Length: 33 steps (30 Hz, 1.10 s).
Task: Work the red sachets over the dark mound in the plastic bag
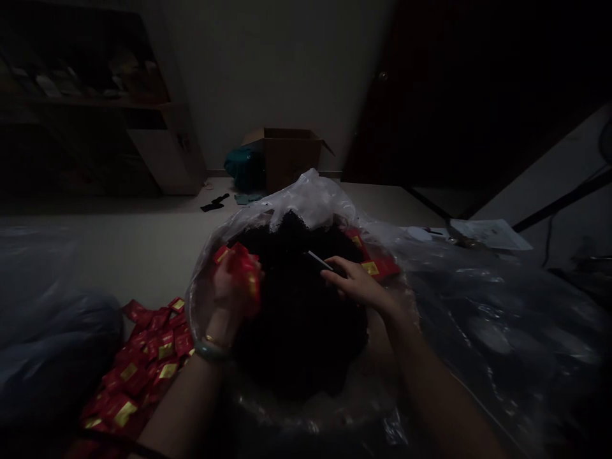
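Note:
My left hand (230,280) is closed around a red packet (247,271) with gold patches, possibly more than one, over the left side of an open clear plastic bag (313,191). Dark loose material like tea leaves (301,319) fills the bag. Above the middle of this heap, my right hand (351,279) grips a small flat tool (319,261) with a pale straight edge; dim light hides its exact kind. More red packets (380,268) lie inside the bag at the right, beyond my right hand. A bracelet and a bangle circle my left wrist.
On the left floor lies a pile of red packets (153,350), beside a dark plastic-covered bundle (57,344). Clear plastic sheeting (488,312) spreads out at the right. Behind the bag stand an open cardboard box (292,156) and a teal bag (243,167). A cabinet (157,150) stands back left.

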Motion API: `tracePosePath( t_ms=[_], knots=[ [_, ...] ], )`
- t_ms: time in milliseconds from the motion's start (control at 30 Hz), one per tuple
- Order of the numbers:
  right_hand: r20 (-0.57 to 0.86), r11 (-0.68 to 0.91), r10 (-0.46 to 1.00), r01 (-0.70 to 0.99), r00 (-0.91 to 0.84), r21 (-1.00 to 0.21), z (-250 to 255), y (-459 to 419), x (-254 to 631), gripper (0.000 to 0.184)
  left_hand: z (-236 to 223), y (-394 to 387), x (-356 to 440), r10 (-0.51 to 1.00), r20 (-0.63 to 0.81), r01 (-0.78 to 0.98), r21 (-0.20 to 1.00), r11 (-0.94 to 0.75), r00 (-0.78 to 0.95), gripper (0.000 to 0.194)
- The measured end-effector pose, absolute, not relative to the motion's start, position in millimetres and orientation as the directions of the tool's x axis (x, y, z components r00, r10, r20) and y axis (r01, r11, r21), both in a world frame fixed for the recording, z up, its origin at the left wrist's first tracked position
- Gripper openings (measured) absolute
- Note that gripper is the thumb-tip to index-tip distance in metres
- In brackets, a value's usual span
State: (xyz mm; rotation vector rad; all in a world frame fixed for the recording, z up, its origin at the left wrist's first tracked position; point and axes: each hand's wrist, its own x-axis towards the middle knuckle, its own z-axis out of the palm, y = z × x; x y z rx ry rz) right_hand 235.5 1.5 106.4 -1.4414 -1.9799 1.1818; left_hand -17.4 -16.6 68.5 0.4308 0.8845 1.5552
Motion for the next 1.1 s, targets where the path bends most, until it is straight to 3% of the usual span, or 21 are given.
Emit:
tracePosePath(
  t_ms=[67, 133, 233, 300, 367, 400, 467, 533, 667, 767, 867, 967, 1100],
  knots=[
    [-0.146, 0.091, 0.914, 0.544, -0.378, -0.834, 106.6, 1.4, 235.0, 0.037, 68.3, -12.2, -38.8, 0.94, -0.023, -0.679, 0.698, -0.228, -0.34, 0.03],
    [-0.151, 0.089, 0.91, 0.537, -0.387, -0.839, 105.6, 1.7, 234.3, 0.036, 63.6, -5.9, -48.6, 0.902, 0.011, -0.609, 0.734, -0.301, -0.432, 0.038],
    [-0.177, 0.086, 0.907, 0.578, -0.383, -0.812, 102.8, 3.0, 234.2, 0.036, 54.2, 2.0, -39.1, 0.918, -0.074, -0.383, 0.919, -0.089, -0.39, 0.046],
    [-0.199, 0.086, 0.909, 0.63, -0.367, -0.772, 101.8, 3.7, 234.8, 0.036, 50.1, 2.3, -25.4, 0.912, -0.019, 0.05, 0.998, 0.044, -0.41, 0.034],
    [-0.212, 0.093, 0.911, 0.678, -0.353, -0.729, 102.4, 3.8, 235.5, 0.038, 48.2, -1.3, -15.0, 0.904, 0.097, 0.562, 0.809, 0.172, -0.416, 0.029],
    [-0.213, 0.098, 0.913, 0.695, -0.348, -0.712, 103.3, 3.7, 235.7, 0.038, 47.7, -3.8, -12.5, 0.908, 0.102, 0.716, 0.653, 0.247, -0.405, 0.033],
    [-0.218, 0.102, 0.914, 0.715, -0.341, -0.691, 105.4, 3.3, 236.2, 0.038, 46.8, -7.7, -13.5, 0.928, 0.029, 0.857, 0.397, 0.33, -0.371, 0.04],
    [-0.244, 0.087, 0.909, 0.726, -0.338, -0.682, 106.6, 3.5, 237.1, 0.04, 45.2, -8.2, -20.7, 0.942, -0.079, 0.894, 0.296, 0.336, -0.328, 0.041],
    [-0.228, 0.156, 0.903, 0.772, -0.365, -0.616, 100.7, 6.8, 241.2, 0.036, 42.3, -2.2, -38.4, 0.938, -0.092, 0.887, 0.304, 0.347, -0.335, 0.033],
    [-0.198, 0.245, 0.895, 0.812, -0.4, -0.53, 87.9, 12.7, 245.2, 0.024, 44.2, 0.4, -40.0, 0.93, 0.132, 0.833, 0.5, 0.235, -0.342, 0.028],
    [-0.179, 0.273, 0.895, 0.819, -0.408, -0.504, 72.1, 21.8, 249.9, 0.019, 49.5, -3.3, -25.8, 0.924, 0.329, 0.674, 0.729, -0.118, -0.194, 0.023],
    [-0.121, 0.235, 0.933, 0.83, -0.338, -0.506, 59.3, 31.9, 255.6, 0.021, 53.3, -11.8, -3.4, 0.924, 0.382, 0.548, 0.771, -0.323, 0.007, 0.014],
    [-0.048, 0.166, 0.975, 0.851, -0.218, -0.497, 56.0, 36.5, 254.6, 0.027, 49.2, -20.6, 19.0, 0.914, 0.383, 0.429, 0.809, -0.402, 0.134, 0.01]
  ],
)
